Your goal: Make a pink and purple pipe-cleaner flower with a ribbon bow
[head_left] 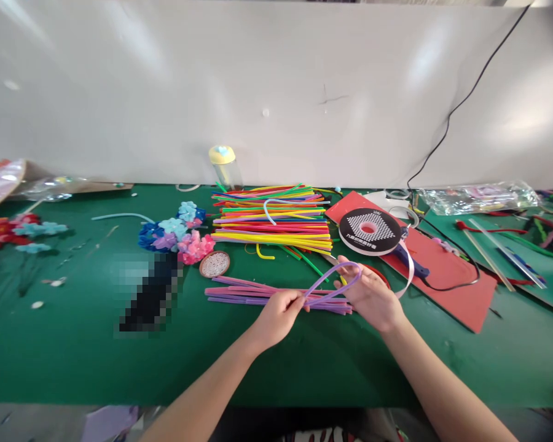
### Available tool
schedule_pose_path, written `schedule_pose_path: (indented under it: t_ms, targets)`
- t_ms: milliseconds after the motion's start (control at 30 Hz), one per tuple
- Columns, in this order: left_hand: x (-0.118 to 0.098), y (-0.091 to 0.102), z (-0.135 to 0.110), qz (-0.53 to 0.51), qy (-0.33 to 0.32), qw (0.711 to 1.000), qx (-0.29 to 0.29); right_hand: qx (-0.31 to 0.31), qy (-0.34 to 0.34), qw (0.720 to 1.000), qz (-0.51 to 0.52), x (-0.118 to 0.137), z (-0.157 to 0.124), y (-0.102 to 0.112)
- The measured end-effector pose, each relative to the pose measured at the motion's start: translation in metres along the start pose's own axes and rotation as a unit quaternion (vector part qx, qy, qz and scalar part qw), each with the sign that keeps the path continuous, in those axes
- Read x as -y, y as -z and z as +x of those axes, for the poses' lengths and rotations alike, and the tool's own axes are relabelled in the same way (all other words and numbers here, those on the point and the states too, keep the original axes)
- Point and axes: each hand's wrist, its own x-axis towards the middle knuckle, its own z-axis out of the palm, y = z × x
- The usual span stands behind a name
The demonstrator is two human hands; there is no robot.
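Observation:
My left hand pinches the crossed ends of a purple pipe cleaner bent into a loop. My right hand holds the far side of that loop, fingers curled round it. Both hands hover just above a small pile of purple and pink pipe cleaners lying on the green table. Behind them lies a big stack of pipe cleaners in many colours.
A black ribbon spool and a glue gun with its black cable rest on a red mat. Finished blue and pink flowers, a small round lid, a yellow-capped jar and plastic bags are around.

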Motion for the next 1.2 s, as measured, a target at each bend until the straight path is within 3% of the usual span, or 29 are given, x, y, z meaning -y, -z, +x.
schedule_pose_path:
  t_ms: [333, 467, 600, 900, 1033, 1200]
  targets:
    - [0.003, -0.003, 0.0, 0.004, 0.012, 0.998, 0.055, -0.12, 0.005, 0.99, 0.071, -0.013, 0.006, 0.003]
    - [0.002, -0.004, 0.0, 0.096, -0.057, 0.994, 0.006, -0.153, 0.013, 0.984, 0.089, -0.013, 0.007, 0.003]
    - [0.005, -0.004, -0.001, 0.179, -0.109, 0.976, -0.066, -0.176, 0.021, 0.983, 0.043, -0.012, 0.008, 0.005]
    - [0.021, -0.005, 0.0, 0.255, -0.204, 0.934, -0.147, -0.177, 0.034, 0.983, 0.021, -0.012, 0.011, 0.01]
    - [0.016, -0.001, 0.0, 0.227, -0.175, 0.95, -0.125, -0.2, 0.055, 0.978, 0.008, -0.009, 0.011, 0.008]
    - [0.005, 0.004, -0.001, 0.177, -0.1, 0.977, -0.058, -0.154, 0.055, 0.986, -0.026, -0.001, 0.009, 0.007]
